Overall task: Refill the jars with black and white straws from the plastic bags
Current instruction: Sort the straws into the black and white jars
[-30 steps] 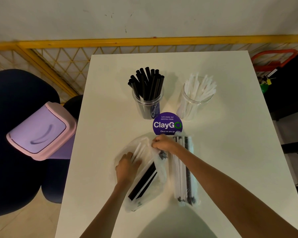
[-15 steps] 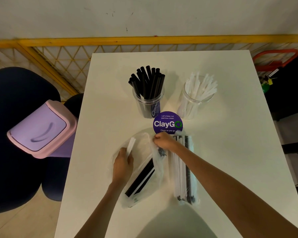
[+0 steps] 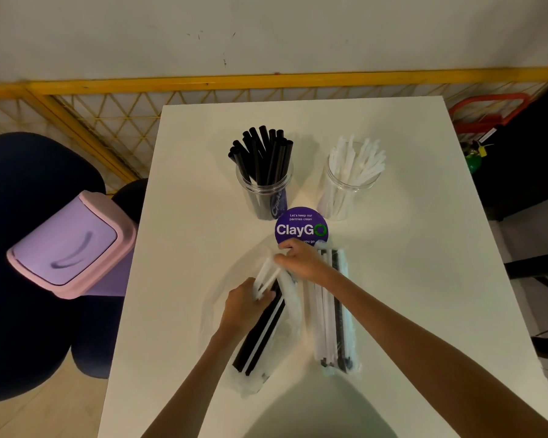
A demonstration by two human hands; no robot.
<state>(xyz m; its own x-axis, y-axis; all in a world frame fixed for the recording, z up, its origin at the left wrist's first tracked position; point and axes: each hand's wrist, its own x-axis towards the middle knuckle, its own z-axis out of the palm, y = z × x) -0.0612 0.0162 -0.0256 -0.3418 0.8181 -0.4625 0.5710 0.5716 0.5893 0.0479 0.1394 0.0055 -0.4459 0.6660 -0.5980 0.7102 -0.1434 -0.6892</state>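
My left hand (image 3: 244, 306) grips white straws (image 3: 268, 275), pointing 1 o'clock toward white-straw jar (image 3: 350, 184); right hand (image 3: 301, 260) pinches plastic bag (image 3: 290, 311) mouth.

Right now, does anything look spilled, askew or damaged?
Nothing spilled or damaged. The black-straw jar and white-straw jar stand upright. Only the left bag lies slanted: the right hand pinches its mouth, the left hand grips white straws.

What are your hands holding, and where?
The left hand grips white straws by their lower part. The right hand seems to pinch the plastic bag at its open end.
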